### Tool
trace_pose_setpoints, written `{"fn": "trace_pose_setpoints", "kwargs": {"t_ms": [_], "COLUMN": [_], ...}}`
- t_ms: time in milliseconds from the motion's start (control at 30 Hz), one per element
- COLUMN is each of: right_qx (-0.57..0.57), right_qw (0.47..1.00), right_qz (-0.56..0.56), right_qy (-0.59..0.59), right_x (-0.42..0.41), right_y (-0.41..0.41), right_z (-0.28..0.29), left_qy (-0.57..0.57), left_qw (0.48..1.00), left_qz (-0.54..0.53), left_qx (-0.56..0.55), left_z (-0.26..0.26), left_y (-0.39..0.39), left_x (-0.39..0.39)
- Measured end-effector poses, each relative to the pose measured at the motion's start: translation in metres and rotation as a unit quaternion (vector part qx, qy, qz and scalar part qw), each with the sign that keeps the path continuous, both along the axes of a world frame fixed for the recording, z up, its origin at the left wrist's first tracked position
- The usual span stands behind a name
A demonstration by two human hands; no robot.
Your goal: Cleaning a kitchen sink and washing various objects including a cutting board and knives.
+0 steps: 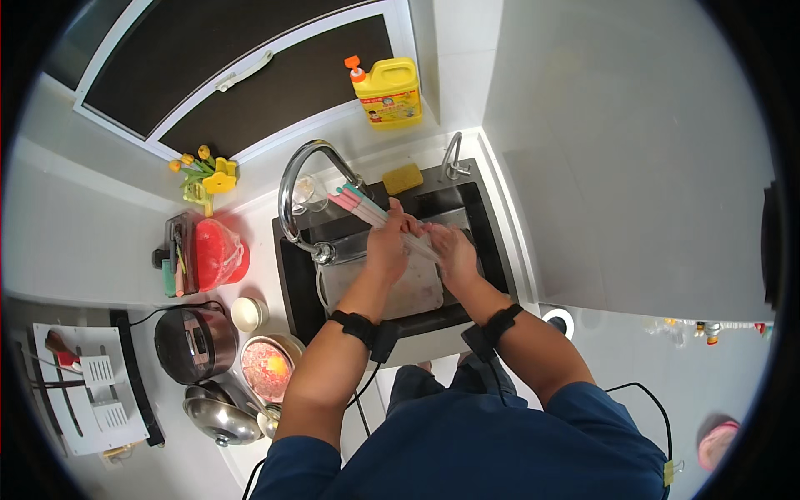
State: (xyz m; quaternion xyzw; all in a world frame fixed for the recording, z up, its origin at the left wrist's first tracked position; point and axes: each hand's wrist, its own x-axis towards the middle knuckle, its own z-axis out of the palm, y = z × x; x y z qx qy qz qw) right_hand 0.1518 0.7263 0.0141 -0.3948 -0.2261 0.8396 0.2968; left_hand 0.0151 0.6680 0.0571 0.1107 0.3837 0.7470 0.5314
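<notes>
Over the sink (289,294), my left hand (389,247) is closed around a bundle of chopsticks (369,211). They have pink and teal ends, which stick out up and to the left beyond this hand. At the bundle's lower right part, my right hand (455,251) wraps its fingers around the pale sticks, partly hiding the tips. Below both hands a whitish cutting board (415,297) lies in the sink. A chrome gooseneck faucet (289,194) arches to the left of my left hand, its spout head pointing down near the board. Whether water runs cannot be made out.
A yellow sponge (403,179) and a small tap (455,164) are at the sink's back edge. Glass cups (310,192) stand behind the faucet. A yellow detergent jug (390,94) stands by the window. Leftward are a rice cooker (197,344) and a bowl of minced meat (265,369).
</notes>
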Motion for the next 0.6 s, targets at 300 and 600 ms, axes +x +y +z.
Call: {"fn": "trace_pose_setpoints", "kwargs": {"t_ms": [300, 600], "right_qx": [0.103, 0.399], "right_qw": [0.993, 0.903], "right_qz": [0.052, 0.093], "right_qy": [-0.007, -0.128], "right_x": [-0.018, -0.049], "right_y": [0.007, 0.005], "right_z": [0.026, 0.033], "left_qy": [0.083, -0.061], "left_qw": [0.994, 0.998], "left_qz": [0.026, -0.001], "left_qx": [-0.059, 0.003], "left_z": [0.023, 0.035], "left_y": [0.009, -0.006], "left_x": [0.034, 0.049]}}
